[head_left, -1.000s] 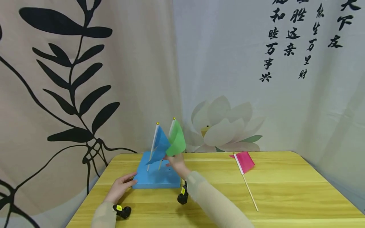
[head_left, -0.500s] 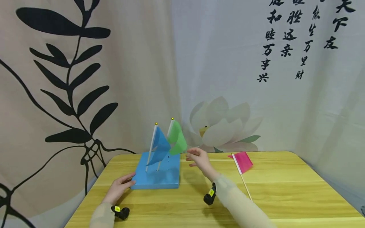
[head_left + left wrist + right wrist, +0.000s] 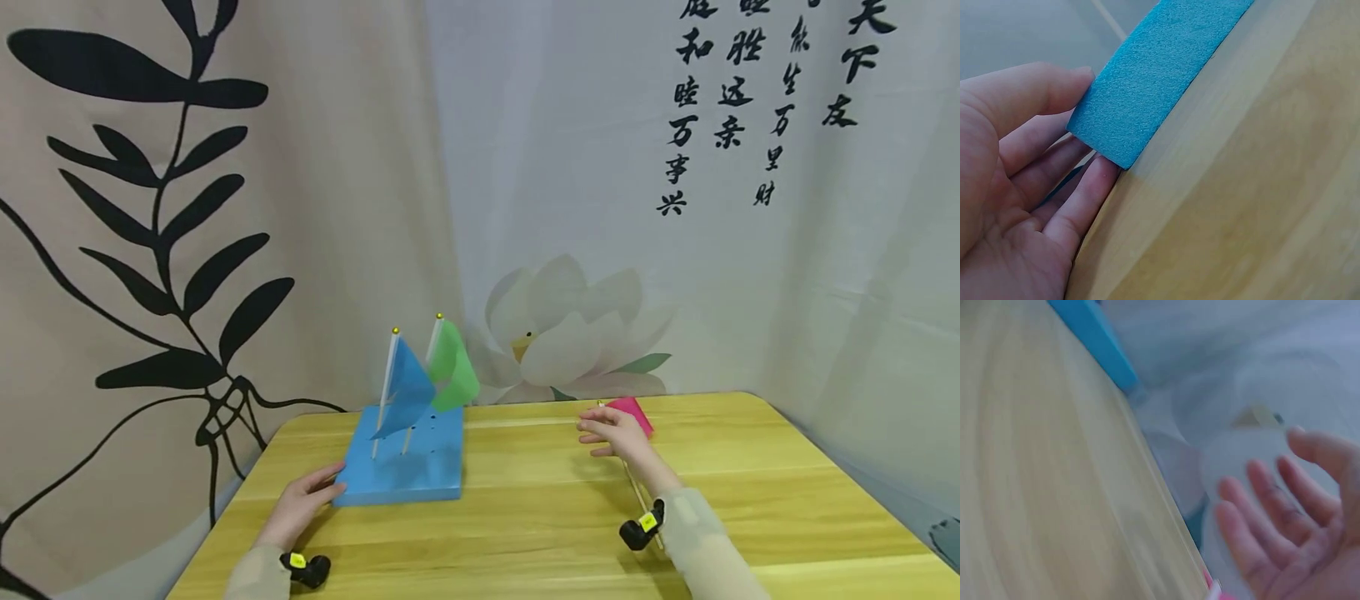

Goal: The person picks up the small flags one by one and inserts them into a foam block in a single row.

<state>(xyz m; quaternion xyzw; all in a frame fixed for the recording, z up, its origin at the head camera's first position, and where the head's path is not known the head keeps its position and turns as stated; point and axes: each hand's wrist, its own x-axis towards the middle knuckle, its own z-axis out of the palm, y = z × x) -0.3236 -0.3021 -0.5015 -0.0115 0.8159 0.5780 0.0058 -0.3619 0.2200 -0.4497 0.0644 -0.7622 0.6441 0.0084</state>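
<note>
My left hand [image 3: 298,502] rests at the left side of a blue foam block [image 3: 431,475]. In the left wrist view its thumb touches the block's upper edge, with the fingers against the side below. Upright in the block stand a small blue flag [image 3: 407,392] and a green flag [image 3: 454,371], on thin sticks with gold tips. Fingers loosely spread and holding nothing, my right hand [image 3: 624,435] hovers over a pink flag [image 3: 632,411] that lies on the table and partly covers it. The right wrist view shows the same bare palm [image 3: 1297,544], with a bit of pink at the lower edge.
Small holes show in the top of the block. The wooden table [image 3: 525,533] reaches back to a pale curtain [image 3: 570,167] printed with dark leaves, a lotus and black characters. A black wrist camera [image 3: 642,525] overlaps the pink flag's stick.
My right hand has let go of the green flag and moved right to the pink flag. The green flag now stands in the block by itself. The left hand stays at the block.
</note>
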